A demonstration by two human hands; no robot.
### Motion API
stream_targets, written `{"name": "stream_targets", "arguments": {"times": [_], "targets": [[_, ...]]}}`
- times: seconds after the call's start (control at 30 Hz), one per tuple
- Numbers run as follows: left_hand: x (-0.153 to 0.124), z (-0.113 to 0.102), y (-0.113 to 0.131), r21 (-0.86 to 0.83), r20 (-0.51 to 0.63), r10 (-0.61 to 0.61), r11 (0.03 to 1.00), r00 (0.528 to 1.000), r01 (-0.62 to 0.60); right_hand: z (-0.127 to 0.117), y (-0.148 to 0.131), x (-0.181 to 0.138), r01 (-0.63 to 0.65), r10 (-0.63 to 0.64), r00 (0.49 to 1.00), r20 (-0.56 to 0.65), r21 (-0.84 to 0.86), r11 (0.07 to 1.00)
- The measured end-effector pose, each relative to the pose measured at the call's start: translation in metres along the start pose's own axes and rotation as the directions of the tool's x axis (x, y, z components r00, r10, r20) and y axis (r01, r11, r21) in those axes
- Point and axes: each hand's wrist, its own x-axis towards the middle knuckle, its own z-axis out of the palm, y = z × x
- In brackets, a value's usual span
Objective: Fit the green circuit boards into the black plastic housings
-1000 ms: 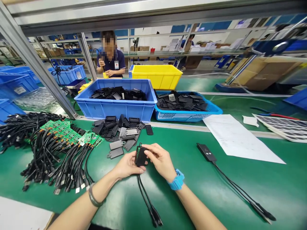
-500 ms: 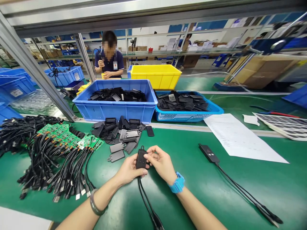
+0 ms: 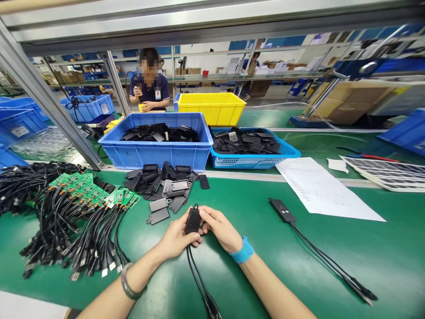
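A small black plastic box [image 3: 193, 220] with two black cables [image 3: 199, 279] trailing toward me is held over the green mat. My left hand [image 3: 175, 239] grips it from the left and below. My right hand [image 3: 219, 230] pinches its right side with thumb and fingers. Just beyond lie loose black case halves [image 3: 159, 181] and grey lids [image 3: 158, 210]. A finished black box with cable [image 3: 282, 209] rests to the right.
Green circuit boards with black cables [image 3: 76, 208] are heaped at the left. A blue bin [image 3: 156, 153] and a blue basket [image 3: 252, 159] hold black parts; a yellow bin [image 3: 210, 106] stands behind. A paper sheet [image 3: 318, 188] lies right. A person [image 3: 149, 86] works opposite.
Both hands turned the black box from edge-on to face-up and pressed closer around it. The view shifted slightly.
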Motion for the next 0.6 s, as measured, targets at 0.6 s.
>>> {"name": "stream_targets", "arguments": {"times": [0.6], "targets": [[0.001, 0.006, 0.0, -0.333, 0.071, 0.042, 0.943, 0.997, -0.017, 0.021, 0.006, -0.013, 0.224, -0.367, 0.929, -0.053, -0.708, 0.669]]}}
